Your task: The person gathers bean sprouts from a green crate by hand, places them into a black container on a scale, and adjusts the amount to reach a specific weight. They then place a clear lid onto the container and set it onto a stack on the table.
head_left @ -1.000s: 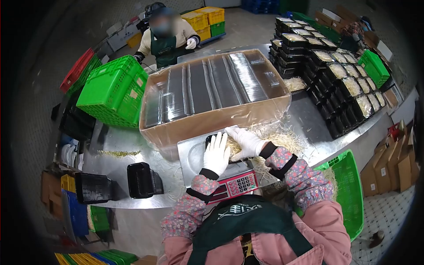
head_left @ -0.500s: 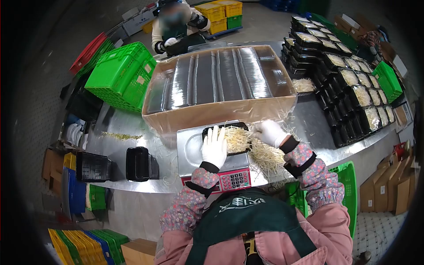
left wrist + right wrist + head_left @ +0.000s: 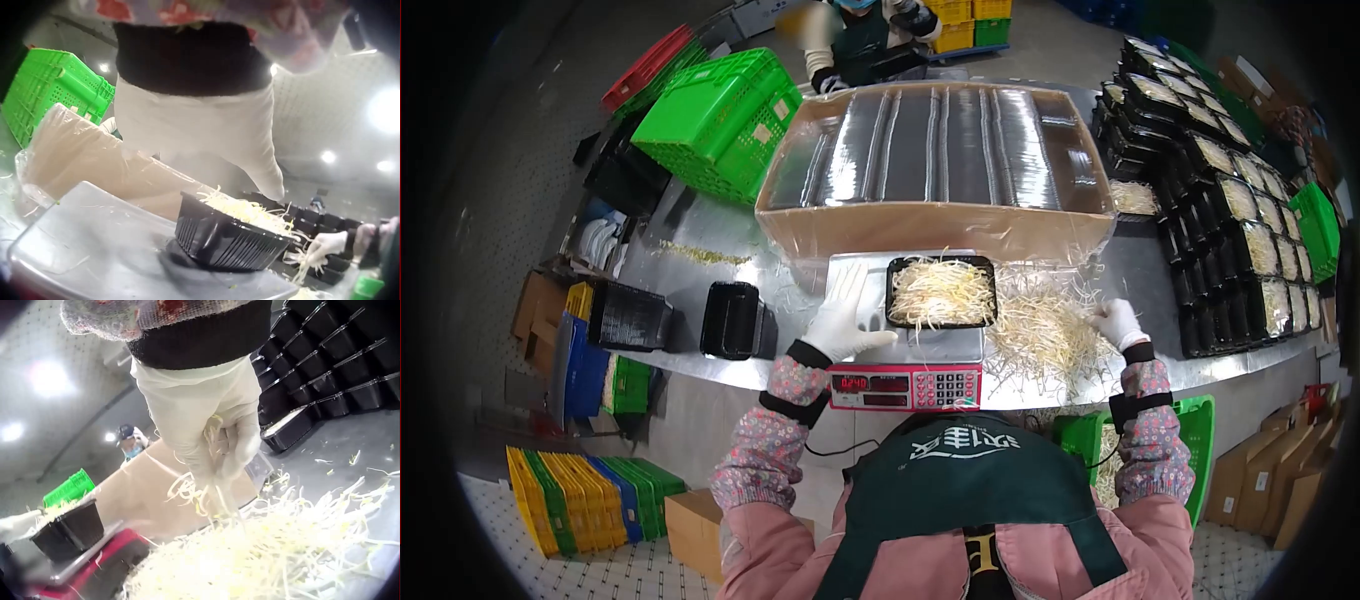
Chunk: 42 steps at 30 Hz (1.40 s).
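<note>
A black plastic tray [image 3: 215, 240] heaped with bean sprouts [image 3: 941, 290] rests on the metal plate of a weighing scale [image 3: 907, 390], whose red digits are lit. My left hand [image 3: 845, 318], in a white glove, hovers beside the tray with fingers straight and thumb spread, holding nothing. To the right of the scale lies a loose pile of sprouts [image 3: 1045, 330]. Over the pile's right edge, my gloved right hand [image 3: 1118, 325] pinches a few sprouts, which stick out between the fingers [image 3: 240, 447] in the right wrist view.
Behind the scale stands a cardboard box [image 3: 940, 228] packed with stacked black trays. Filled trays [image 3: 1240, 210] are piled at right. Two black tray stacks [image 3: 735, 320] and a green crate [image 3: 715, 125] are at left. Another person [image 3: 865, 45] is across the table.
My left hand has drawn back leftward off the tray. The right hand has moved from the tray to the right side of the pile. The scale's display has come into view.
</note>
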Each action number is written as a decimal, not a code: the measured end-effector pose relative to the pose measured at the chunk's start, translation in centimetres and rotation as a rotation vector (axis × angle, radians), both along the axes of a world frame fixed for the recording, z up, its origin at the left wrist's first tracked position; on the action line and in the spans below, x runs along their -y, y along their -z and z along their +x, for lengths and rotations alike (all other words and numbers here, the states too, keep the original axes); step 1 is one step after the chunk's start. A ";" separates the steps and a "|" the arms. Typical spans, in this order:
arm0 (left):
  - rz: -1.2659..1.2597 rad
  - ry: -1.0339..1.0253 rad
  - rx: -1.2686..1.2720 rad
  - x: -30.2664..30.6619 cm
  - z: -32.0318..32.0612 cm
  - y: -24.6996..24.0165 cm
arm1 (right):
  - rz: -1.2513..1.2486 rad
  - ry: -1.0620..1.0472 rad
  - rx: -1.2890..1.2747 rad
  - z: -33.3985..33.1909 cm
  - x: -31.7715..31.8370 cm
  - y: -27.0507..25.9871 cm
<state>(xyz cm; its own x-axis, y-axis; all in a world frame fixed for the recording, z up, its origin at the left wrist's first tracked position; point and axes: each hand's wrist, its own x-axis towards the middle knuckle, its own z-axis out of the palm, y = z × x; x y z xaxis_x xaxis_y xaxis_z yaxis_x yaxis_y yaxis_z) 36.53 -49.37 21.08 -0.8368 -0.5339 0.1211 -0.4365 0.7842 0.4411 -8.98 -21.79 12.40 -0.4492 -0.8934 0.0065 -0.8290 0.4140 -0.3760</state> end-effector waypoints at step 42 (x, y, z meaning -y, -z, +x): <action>-0.149 0.054 -0.150 -2.9 -6.0 0.6 | -0.165 0.008 0.694 6.2 8.1 -7.7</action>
